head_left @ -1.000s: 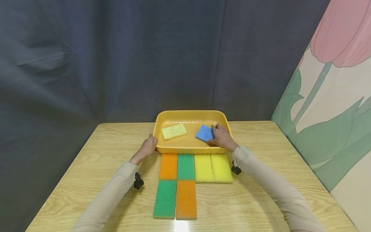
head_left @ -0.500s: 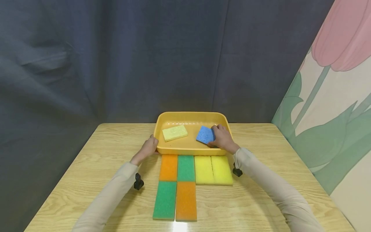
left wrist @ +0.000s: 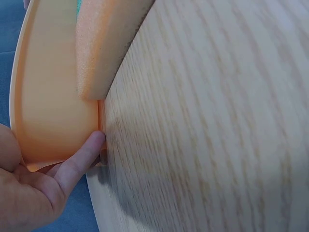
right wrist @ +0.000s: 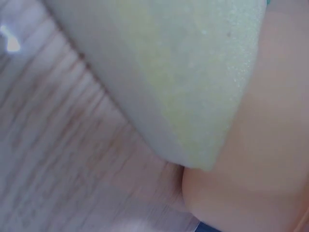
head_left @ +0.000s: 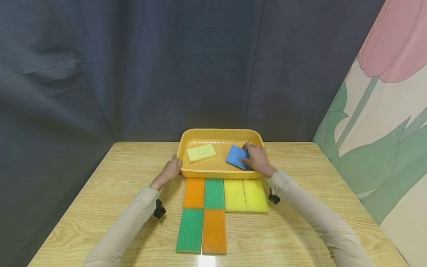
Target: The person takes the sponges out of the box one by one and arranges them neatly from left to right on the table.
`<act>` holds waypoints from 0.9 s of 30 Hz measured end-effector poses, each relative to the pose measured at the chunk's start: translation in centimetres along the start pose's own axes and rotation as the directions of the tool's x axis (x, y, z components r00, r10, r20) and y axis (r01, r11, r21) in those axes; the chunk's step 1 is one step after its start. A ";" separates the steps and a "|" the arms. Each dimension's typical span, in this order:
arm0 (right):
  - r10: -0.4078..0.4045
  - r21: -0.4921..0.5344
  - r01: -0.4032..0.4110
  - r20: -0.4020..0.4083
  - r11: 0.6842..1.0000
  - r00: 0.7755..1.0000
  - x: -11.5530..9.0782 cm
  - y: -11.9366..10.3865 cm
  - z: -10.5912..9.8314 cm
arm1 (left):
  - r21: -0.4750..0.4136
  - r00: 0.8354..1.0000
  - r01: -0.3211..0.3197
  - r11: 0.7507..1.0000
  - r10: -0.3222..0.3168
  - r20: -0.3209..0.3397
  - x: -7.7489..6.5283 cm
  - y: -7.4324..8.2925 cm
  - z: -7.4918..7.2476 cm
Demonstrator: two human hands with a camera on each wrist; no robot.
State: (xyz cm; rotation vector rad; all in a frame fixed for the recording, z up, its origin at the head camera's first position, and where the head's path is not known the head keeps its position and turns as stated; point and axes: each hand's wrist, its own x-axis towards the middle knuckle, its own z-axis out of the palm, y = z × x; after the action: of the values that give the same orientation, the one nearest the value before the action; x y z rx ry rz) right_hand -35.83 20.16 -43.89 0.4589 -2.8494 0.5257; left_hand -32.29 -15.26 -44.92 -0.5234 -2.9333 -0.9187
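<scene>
A yellow tray (head_left: 220, 174) stands near the table's back edge. My left hand (head_left: 169, 169) grips its left end; in the left wrist view the thumb is at the rim and a finger reaches along the lower wall. Inside the tray, my right hand (head_left: 258, 160) holds the right side of a blue sponge (head_left: 235, 156), fingertips at its far edge and thumb nearer me. A pale yellow sponge (head_left: 201, 152) lies at the tray's left. The right wrist view shows a yellow sponge (right wrist: 193, 72) against the tray wall (right wrist: 260, 159), with the right hand out of sight.
Against the tray's front lie an orange sponge (head_left: 193, 193), a green sponge (head_left: 214, 193) and two yellow sponges (head_left: 235, 194). Another green sponge (head_left: 189, 230) and orange sponge (head_left: 214, 231) adjoin them nearer me. A dark curtain (head_left: 186, 66) hangs behind; a painted wall (head_left: 377, 148) flanks the right.
The right thumb has shifted over the blue sponge, and more of the sponge's near right corner shows. My left hand keeps its grip on the tray. The whole view has dipped slightly.
</scene>
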 end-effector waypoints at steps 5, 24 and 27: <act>-0.034 0.022 0.034 -0.038 0.999 0.999 -0.3 0.2 -0.3 | -0.026 1.000 0.015 1.000 -0.015 0.008 0.1 0.3 0.2; -0.168 0.123 0.185 -0.137 0.975 0.976 -0.5 -0.3 -1.9 | 0.081 0.973 -0.223 0.971 0.227 -0.036 6.0 -10.7 6.1; -0.167 0.129 0.186 -0.143 0.974 0.975 -0.5 -0.6 -2.3 | 0.004 0.993 -0.118 0.993 0.118 0.015 5.5 -8.9 5.0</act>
State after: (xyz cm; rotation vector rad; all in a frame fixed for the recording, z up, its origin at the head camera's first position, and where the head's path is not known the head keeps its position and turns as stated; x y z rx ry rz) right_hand -34.82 20.58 -41.74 0.6701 -2.6246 0.6989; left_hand -39.95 -17.61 -53.28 -0.6982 -2.8793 -0.8984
